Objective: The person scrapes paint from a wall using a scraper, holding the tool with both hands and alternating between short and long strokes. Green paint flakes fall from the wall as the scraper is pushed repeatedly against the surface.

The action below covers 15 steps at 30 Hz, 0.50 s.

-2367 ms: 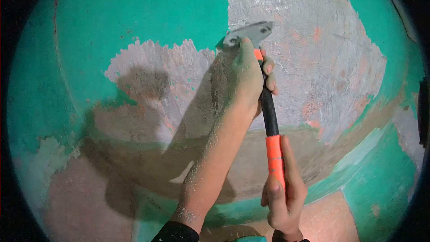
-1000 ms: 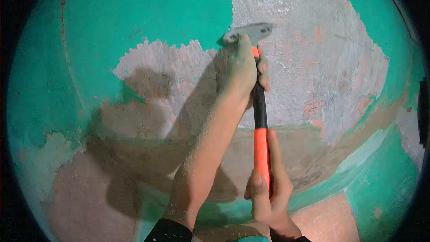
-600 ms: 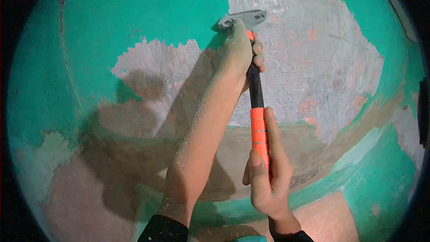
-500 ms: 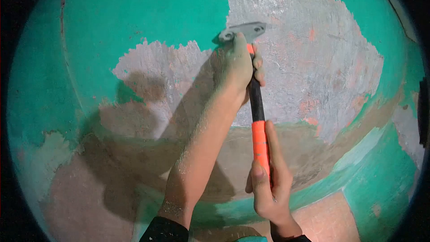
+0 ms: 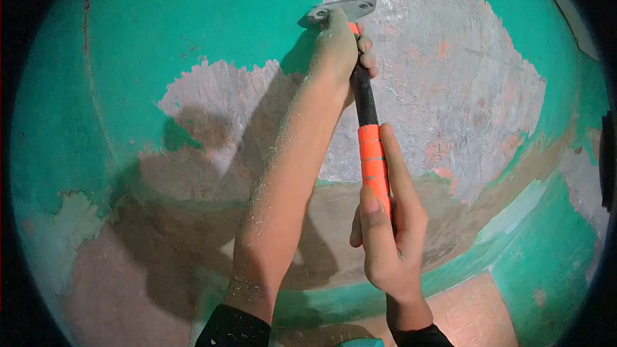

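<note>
A long-handled paint scraper (image 5: 366, 99) runs upward in front of a green-painted wall (image 5: 193, 13). Its wide metal blade (image 5: 350, 9) lies against the wall where green paint meets a bare grey patch (image 5: 437, 71). My left hand (image 5: 340, 48) is wrapped round the neck just beneath the blade, thumb pressed up on the blade's mount. Lower down, my right hand (image 5: 395, 231) grips the orange part of the handle, with the index finger stretched along it. Pale flakes cling to my left forearm (image 5: 283, 173).
A brownish band (image 5: 398, 218) crosses the wall below the grey patch, with a green strip under it. A crack (image 5: 90, 58) runs down the left side. Shadows of my arms and head fall on the wall at left. A dark object (image 5: 607, 160) stands at the right edge.
The scraper and both hands have moved up the wall and slightly left, so the blade sits higher along the paint edge. Both grips stay the same.
</note>
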Available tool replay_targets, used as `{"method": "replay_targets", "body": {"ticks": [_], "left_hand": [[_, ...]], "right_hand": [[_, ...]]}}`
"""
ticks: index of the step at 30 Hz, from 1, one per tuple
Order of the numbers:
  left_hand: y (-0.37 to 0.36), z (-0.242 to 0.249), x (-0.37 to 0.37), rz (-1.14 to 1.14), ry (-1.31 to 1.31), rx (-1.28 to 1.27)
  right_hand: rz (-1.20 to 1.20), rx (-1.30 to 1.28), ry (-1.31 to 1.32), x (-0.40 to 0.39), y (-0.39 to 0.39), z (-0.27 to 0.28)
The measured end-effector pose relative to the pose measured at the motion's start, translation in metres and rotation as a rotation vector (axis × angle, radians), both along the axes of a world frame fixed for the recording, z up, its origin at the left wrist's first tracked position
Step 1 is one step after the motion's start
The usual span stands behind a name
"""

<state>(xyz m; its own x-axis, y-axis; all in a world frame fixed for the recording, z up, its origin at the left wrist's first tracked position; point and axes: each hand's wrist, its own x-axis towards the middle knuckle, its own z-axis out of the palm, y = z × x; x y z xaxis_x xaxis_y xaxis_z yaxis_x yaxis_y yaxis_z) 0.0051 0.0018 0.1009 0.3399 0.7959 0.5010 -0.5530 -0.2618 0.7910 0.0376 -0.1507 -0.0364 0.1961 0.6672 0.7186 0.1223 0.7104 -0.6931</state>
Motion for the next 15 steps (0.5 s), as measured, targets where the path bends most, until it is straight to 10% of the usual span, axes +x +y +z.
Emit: {"method": "replay_targets", "body": {"ticks": [15], "left_hand": [[0.002,-0.007,-0.003,0.009,0.022,-0.006]], "right_hand": [[-0.019,0.000,-0.017,0.001,-0.012,-0.002]]}}
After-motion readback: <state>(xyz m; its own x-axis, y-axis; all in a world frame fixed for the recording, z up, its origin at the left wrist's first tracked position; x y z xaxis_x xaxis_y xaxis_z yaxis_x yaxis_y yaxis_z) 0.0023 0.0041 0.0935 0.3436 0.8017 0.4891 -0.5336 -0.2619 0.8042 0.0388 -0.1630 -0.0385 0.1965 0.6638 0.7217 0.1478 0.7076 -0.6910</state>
